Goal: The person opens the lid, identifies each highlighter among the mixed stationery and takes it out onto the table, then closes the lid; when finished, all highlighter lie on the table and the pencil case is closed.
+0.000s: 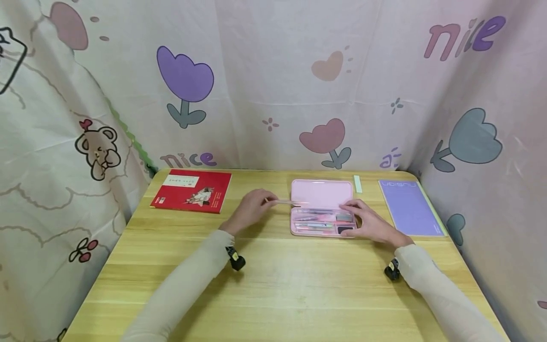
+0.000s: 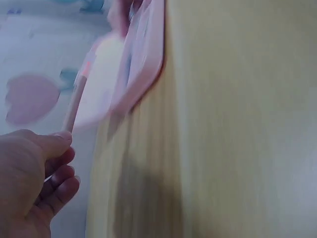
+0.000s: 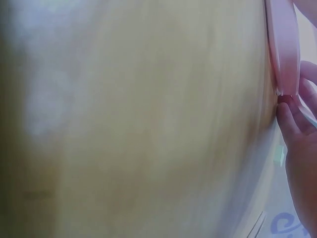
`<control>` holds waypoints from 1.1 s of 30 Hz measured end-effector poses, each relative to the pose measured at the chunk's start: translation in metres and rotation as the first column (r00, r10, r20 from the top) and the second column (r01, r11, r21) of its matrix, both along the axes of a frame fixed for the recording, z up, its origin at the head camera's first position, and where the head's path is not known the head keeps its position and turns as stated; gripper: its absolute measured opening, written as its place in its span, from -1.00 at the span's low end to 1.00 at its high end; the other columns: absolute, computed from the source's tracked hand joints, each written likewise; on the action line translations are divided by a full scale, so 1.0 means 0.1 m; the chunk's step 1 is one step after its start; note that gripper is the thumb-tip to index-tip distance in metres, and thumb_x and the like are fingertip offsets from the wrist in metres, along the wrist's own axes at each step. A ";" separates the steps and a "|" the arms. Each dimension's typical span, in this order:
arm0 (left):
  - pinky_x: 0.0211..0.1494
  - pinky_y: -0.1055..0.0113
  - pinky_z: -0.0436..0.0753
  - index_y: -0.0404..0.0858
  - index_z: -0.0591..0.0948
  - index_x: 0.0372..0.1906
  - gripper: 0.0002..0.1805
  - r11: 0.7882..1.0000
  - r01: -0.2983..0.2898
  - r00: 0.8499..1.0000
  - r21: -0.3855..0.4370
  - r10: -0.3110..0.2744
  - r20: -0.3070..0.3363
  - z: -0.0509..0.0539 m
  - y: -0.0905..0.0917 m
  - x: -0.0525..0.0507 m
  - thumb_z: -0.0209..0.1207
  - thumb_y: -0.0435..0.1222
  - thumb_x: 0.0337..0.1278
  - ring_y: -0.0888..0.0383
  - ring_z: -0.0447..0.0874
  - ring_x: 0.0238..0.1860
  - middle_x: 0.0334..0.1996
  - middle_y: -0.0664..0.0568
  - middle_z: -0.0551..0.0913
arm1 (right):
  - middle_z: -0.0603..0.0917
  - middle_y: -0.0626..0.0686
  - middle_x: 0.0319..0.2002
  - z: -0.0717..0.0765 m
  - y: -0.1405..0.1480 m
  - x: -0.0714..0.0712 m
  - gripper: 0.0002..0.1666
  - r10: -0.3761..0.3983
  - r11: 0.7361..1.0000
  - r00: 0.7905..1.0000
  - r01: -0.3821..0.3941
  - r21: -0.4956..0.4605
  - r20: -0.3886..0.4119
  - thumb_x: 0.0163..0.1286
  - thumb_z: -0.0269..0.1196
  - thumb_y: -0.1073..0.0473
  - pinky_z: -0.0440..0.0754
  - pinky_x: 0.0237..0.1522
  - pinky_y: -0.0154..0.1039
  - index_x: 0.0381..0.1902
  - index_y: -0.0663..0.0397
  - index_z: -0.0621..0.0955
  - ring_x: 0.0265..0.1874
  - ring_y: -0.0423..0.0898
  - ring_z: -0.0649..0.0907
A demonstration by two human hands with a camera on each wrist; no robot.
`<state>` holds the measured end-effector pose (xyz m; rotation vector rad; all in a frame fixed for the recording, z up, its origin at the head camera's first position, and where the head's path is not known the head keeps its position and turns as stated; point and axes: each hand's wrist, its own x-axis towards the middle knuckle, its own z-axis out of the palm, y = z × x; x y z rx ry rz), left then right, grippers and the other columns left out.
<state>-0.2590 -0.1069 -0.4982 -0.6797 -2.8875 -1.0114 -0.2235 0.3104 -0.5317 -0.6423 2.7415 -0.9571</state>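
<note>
Pencil case sits a bit right of the frame centre on the table, lid laid back toward the curtain. L hand, mid-frame, pinches a thin pencil btwn thumb & finger; its far end reaches over the lid's left edge, touching or not can't tell. R hand, right of centre, grips the case's right end, thumb near the lower right corner, fingers at the upper side.

Progress, approx.: lid's back, so that part's done. Several pens already lie in the case's lower tray, w/ a greyish block & a dark block in the small compartments at its right. The pencil in the L hand is out of the tray; prob. the one bit in progress, tho whether it's going in or coming out can't be told from this moment. Lid not yet down.

Off to the sides, neither hand on them: red book left of centre, pale green strip just beside the lid's right edge, purple notebook at frame right.
</note>
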 end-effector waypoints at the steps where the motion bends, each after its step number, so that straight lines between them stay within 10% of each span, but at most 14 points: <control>1: 0.10 0.08 0.68 -0.14 0.81 0.08 -0.78 1.000 -0.022 1.000 -0.001 0.022 0.003 0.01 -0.10 -0.01 0.29 -0.15 0.58 0.07 0.67 -0.04 -0.05 0.02 0.80 | 0.34 0.14 0.55 0.00 0.00 0.00 0.16 0.000 1.000 1.000 0.000 0.001 0.003 0.22 0.63 -0.29 0.24 0.59 0.46 0.64 0.01 0.44 0.56 0.27 0.35; 11: 0.26 -0.09 0.67 -0.20 0.81 0.13 -0.77 0.987 -0.152 0.988 -0.042 0.154 0.029 -0.03 -0.73 -0.24 0.31 -0.24 0.56 -0.08 0.67 0.03 0.05 -0.12 0.81 | 0.33 0.16 0.55 0.04 0.00 0.02 0.17 -0.014 1.000 1.000 0.014 0.013 0.023 0.21 0.64 -0.28 0.21 0.59 0.49 0.65 0.02 0.43 0.56 0.29 0.35; 23: 0.29 -0.02 0.73 -0.26 0.77 0.11 -0.76 0.956 -0.098 0.993 -0.275 0.111 0.034 -0.07 -0.71 -0.40 0.34 -0.24 0.53 -0.05 0.67 -0.01 -0.01 -0.14 0.76 | 0.33 0.14 0.54 0.01 -0.02 -0.01 0.16 -0.005 1.000 0.999 0.005 0.005 0.033 0.22 0.63 -0.28 0.20 0.60 0.47 0.64 0.00 0.44 0.56 0.26 0.33; 33: 0.26 0.01 0.73 -0.24 0.79 0.07 -0.80 0.946 -0.079 0.995 -0.313 0.093 0.032 -0.06 -0.68 -0.41 0.37 -0.26 0.50 -0.04 0.63 -0.04 -0.04 -0.13 0.74 | 0.33 0.15 0.54 0.02 -0.02 -0.01 0.16 -0.006 1.000 0.999 0.006 0.006 0.036 0.21 0.64 -0.27 0.19 0.61 0.47 0.64 0.01 0.44 0.57 0.27 0.33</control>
